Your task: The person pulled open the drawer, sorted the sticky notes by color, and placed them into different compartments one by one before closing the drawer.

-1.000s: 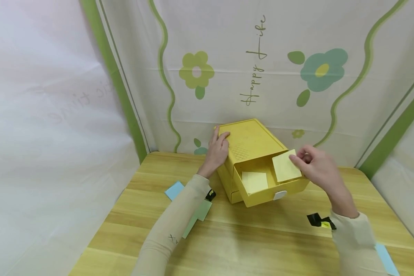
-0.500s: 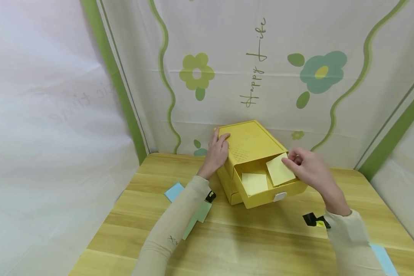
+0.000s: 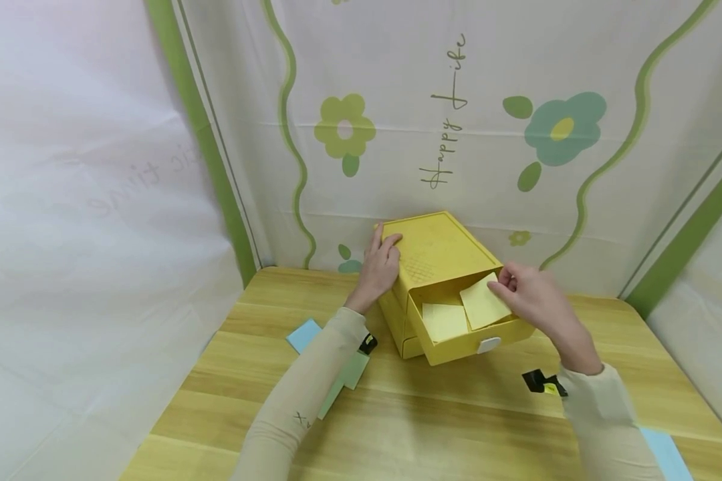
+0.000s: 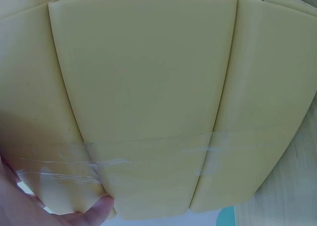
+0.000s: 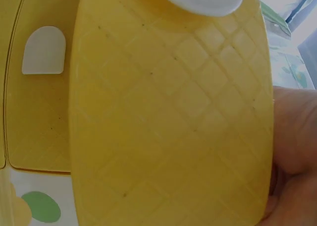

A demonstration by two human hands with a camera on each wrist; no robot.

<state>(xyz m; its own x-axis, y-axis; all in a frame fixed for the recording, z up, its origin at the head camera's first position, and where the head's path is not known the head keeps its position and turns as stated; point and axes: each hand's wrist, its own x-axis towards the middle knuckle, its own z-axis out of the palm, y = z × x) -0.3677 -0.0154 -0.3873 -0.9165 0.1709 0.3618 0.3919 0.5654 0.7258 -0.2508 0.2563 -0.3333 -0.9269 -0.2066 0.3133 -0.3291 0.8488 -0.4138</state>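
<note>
A yellow drawer box (image 3: 436, 247) stands at the back of the table, its upper drawer (image 3: 451, 351) pulled out. My left hand (image 3: 379, 270) rests on the box's left top edge, fingers spread; the left wrist view has its thumb (image 4: 101, 208) at the edge of the taped side. My right hand (image 3: 535, 297) pinches a pale yellow sticky note (image 3: 484, 302) by its upper right corner, tilted inside the drawer. Beside it lies another pale yellow note (image 3: 444, 322). The drawer front (image 5: 168, 102) hides most of the right hand in the right wrist view.
On the wooden table (image 3: 433, 427), a blue note (image 3: 303, 335) and green notes (image 3: 353, 371) lie by my left forearm. Black-and-yellow pieces (image 3: 544, 383) and another blue note (image 3: 664, 454) lie near my right sleeve. A printed curtain (image 3: 397, 80) stands behind the box.
My right hand has moved left and slightly down, bringing the pinched note lower into the drawer, next to the other note. My left hand has stayed on the box.
</note>
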